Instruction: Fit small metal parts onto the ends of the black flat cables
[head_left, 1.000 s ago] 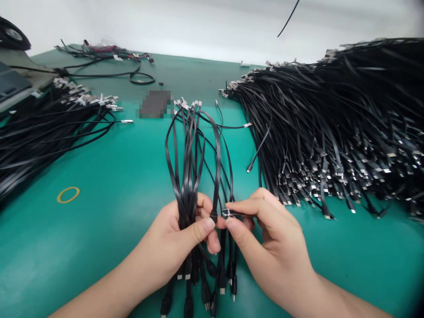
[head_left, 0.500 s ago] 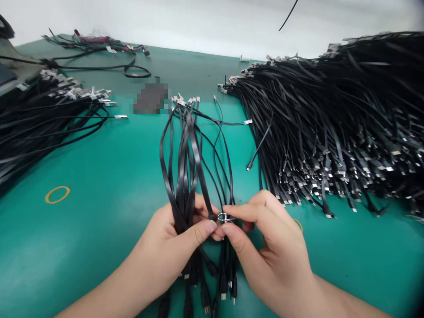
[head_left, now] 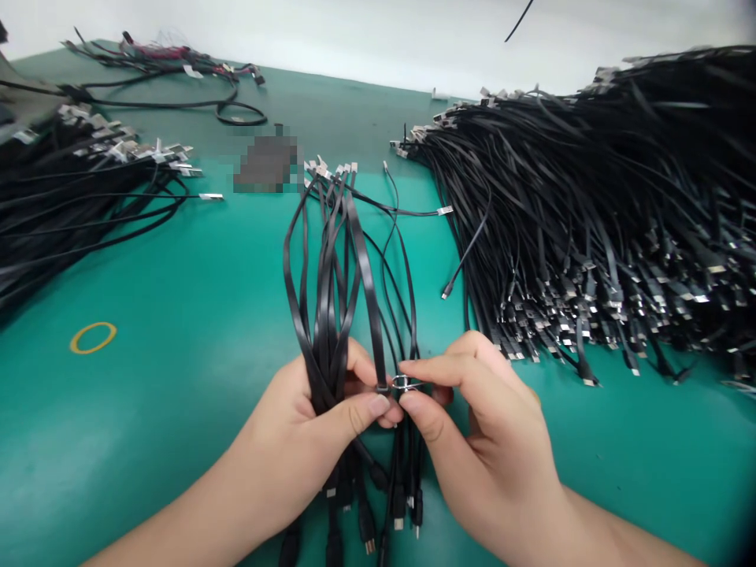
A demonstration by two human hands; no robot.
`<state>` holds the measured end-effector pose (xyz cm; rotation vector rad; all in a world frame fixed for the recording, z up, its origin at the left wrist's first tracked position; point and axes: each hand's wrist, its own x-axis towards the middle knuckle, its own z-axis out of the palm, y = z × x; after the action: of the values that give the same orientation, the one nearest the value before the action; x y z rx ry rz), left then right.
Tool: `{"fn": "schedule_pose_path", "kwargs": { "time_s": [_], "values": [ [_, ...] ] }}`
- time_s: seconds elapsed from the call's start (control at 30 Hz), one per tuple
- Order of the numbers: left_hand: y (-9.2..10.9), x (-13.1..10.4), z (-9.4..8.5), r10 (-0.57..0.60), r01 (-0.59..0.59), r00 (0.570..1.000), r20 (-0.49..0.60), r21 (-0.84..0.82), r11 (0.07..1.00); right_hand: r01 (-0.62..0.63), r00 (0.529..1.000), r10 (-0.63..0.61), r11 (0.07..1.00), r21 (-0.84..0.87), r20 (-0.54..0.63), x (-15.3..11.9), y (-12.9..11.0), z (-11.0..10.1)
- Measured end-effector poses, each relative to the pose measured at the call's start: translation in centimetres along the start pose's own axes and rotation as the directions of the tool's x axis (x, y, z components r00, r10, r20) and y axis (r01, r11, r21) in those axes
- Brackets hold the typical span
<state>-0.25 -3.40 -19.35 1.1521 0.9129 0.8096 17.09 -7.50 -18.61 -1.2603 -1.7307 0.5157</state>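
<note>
Two bare hands meet above the green desk [head_left: 194, 394]. The left hand [head_left: 313, 421] has its fingers wrapped round a bundle of flat black cables [head_left: 324, 331], its thumb pressing the near end of one cable [head_left: 369, 283]. The right hand [head_left: 490, 425] pinches a small metal loop [head_left: 402, 376] between thumb and forefinger, just beside that end; whether loop and cable touch cannot be told. The cables look light, bendy and smooth, likely to slide over one another in a loose grip; the end, probably firmer than the flat length behind it, seems the better place to hold. The metal loop looks thin and rigid, best taken by its sides. One second earlier that cable bowed out in an arch; now it runs nearly straight, and the loop's opening shows more clearly.
</note>
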Motion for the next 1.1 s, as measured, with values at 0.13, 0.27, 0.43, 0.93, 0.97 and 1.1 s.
{"fn": "schedule_pose_path", "kwargs": {
  "time_s": [0.13, 0.27, 0.43, 0.93, 0.97, 1.1],
  "values": [
    [0.09, 0.00, 0.01, 0.013, -0.013, 1.000, 0.012, -0.014, 1.000, 0.007, 1.000, -0.007, 1.000, 0.015, 0.006, -0.05, -0.01, -0.03],
    [0.12, 0.02, 0.07, 0.016, -0.016, 1.000, -0.004, -0.017, 1.000, -0.007, 1.000, 0.007, 1.000, 0.010, 0.006, -0.05, -0.03, -0.03],
    [0.11, 0.07, 0.13, 0.025, -0.025, 1.000, -0.008, -0.026, 0.999, 0.001, 1.000, -0.001, 1.000, -0.006, 0.005, -0.02, -0.02, 0.06],
    [0.06, 0.05, 0.17, 0.020, -0.020, 1.000, 0.000, -0.080, 0.997, -0.003, 0.999, 0.004, 1.000, -0.025, 0.043, 0.08, -0.01, -0.08],
    [0.06, 0.06, 0.13, 0.019, -0.018, 1.000, 0.007, -0.080, 0.997, -0.003, 0.999, 0.004, 1.000, -0.028, 0.047, 0.08, 0.00, -0.10],
    [0.01, 0.12, 0.01, 0.024, -0.023, 1.000, 0.012, -0.071, 0.997, -0.008, 0.998, 0.010, 1.000, -0.028, 0.056, 0.04, 0.03, -0.15]
  ]
}}
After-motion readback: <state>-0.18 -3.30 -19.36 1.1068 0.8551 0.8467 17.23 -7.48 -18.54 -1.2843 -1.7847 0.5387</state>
